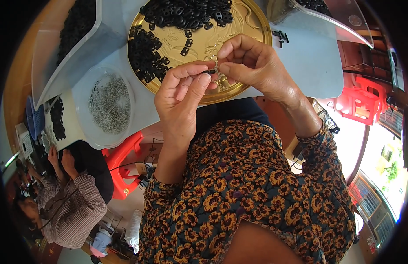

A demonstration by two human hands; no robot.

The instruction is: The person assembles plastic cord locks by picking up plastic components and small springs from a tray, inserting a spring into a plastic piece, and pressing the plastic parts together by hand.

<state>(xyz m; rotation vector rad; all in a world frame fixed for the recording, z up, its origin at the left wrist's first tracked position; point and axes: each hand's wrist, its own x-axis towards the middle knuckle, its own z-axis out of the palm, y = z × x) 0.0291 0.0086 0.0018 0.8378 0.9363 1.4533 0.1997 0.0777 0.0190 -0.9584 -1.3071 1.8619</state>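
My left hand (182, 94) pinches a small black plastic piece (208, 71) between thumb and forefinger, above the near part of a round gold tray (232, 93). Close beside it, my right hand (252, 64) has thumb and forefinger pressed together; what they hold, if anything, is too small to make out. On the tray lie a heap of oval black pieces with holes (182, 13) at the far side and a pile of smaller black pieces (144, 55) at the left. A few loose black pieces (188, 42) form a short row between them. Small silvery bits lie partly behind my hands.
A clear bowl (83, 116) of small silvery, spring-like parts (110, 103) stands left of the tray. Clear plastic bins (67, 66) with black pieces flank it. Several black bits (281, 37) lie on the table at right. Red stools (364, 101) and a co-worker in stripes (76, 211) are nearby.
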